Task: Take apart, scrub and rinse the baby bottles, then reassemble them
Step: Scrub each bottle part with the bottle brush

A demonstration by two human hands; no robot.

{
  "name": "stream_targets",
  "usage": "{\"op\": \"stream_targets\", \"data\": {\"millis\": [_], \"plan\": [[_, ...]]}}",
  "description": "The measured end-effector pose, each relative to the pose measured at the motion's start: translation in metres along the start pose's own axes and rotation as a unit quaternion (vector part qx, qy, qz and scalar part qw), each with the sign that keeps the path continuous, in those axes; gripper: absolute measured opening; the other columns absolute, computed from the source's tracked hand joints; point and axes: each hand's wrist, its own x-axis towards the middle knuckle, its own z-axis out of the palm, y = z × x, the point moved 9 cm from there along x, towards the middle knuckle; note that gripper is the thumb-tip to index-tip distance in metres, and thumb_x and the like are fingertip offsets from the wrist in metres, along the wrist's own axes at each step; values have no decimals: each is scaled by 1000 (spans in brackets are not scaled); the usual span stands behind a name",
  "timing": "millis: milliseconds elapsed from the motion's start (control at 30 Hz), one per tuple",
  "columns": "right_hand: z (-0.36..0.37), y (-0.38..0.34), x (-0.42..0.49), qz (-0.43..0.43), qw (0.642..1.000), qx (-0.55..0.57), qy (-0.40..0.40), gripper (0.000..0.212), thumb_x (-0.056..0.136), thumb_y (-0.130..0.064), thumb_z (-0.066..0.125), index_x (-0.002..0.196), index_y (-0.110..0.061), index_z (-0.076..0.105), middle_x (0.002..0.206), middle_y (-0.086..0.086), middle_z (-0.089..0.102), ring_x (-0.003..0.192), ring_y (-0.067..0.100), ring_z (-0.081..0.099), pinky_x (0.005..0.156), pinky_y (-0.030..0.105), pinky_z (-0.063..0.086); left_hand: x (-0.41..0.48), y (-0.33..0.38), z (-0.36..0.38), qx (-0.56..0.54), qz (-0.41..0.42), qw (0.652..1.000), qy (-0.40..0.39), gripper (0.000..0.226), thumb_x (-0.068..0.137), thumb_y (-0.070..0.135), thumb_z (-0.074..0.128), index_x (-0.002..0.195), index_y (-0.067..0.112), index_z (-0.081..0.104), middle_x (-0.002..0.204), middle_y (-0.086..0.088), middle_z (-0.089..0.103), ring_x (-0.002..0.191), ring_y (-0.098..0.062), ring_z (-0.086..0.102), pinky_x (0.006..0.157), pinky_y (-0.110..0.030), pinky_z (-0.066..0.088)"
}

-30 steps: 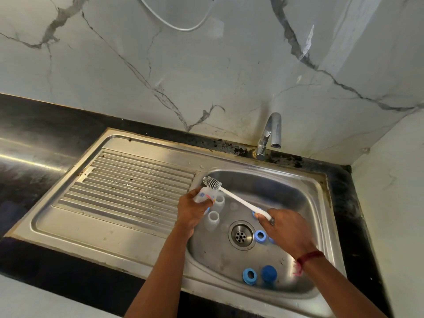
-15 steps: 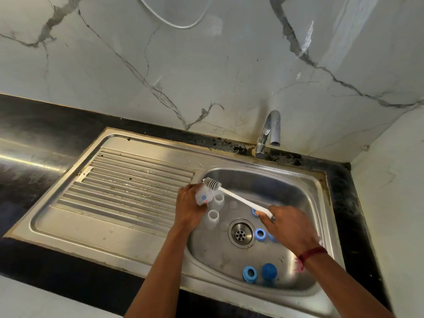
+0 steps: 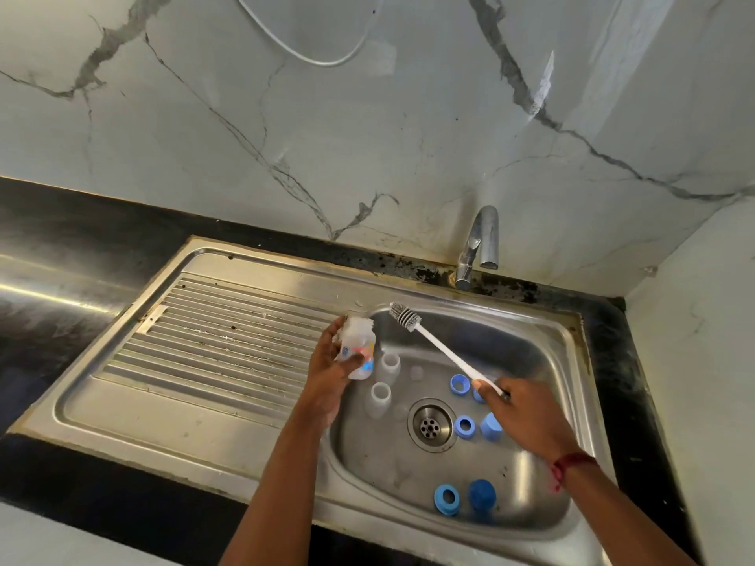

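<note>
My left hand (image 3: 327,371) grips a small clear baby bottle (image 3: 359,349) with a coloured print, held over the left rim of the sink basin (image 3: 408,480). My right hand (image 3: 527,414) holds the white handle of a bottle brush (image 3: 439,345); its grey bristle head (image 3: 403,313) is in the air just right of the bottle, apart from it. Two more clear bottles (image 3: 390,363) (image 3: 380,396) stand upright in the basin. Several blue rings and caps (image 3: 465,426) (image 3: 446,499) (image 3: 482,494) lie around the drain (image 3: 429,424).
A steel tap (image 3: 480,243) rises behind the basin, no water running. The ribbed draining board (image 3: 220,341) lies to the left. Black counter (image 3: 61,255) surrounds the sink, with marble wall behind and at the right.
The brush head, which touched the bottle's top, has pulled away to the right. My left hand has turned the bottle more upright.
</note>
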Motion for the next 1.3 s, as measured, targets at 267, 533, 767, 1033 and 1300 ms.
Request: {"op": "stream_targets", "data": {"millis": [267,533,767,1033,1300], "plan": [[28,-19,-15,-24,999,43,9,63,83,-77,27,66,-22,54,55,-3,62,50,10,57,53,25,49,9,-30,25,-183,-137,973,35,45,97,39,60,134,14,57,122,-17,61,101,-27,60,77,-39,53],[36,-21,-26,-26,999,-25,-20,51,92,-67,40,67,-24,53,57,-1,57,52,10,54,51,21,44,16,-35,8,-200,-126,966,103,46,96,50,54,124,13,58,110,-15,68,88,-23,67,61,-32,57],[48,-16,-31,-39,998,-49,-20,48,92,-65,43,59,-31,38,52,-7,45,54,10,45,52,22,39,19,-41,-8,-208,-135,954,167,57,96,51,55,136,11,52,100,-11,68,78,-21,68,55,-28,57],[46,-26,-17,-43,998,-42,-13,46,93,-64,43,66,-28,55,53,-4,52,52,11,52,54,27,48,20,-41,-2,-220,-149,954,137,52,95,51,56,127,11,58,86,-7,72,68,-18,71,53,-26,53],[38,-42,9,-71,996,-49,11,57,92,-70,37,55,-26,40,47,-6,47,46,8,47,45,20,32,14,-35,7,-230,-162,958,56,38,98,47,53,102,10,61,78,-9,66,63,-16,61,54,-25,48]]}}
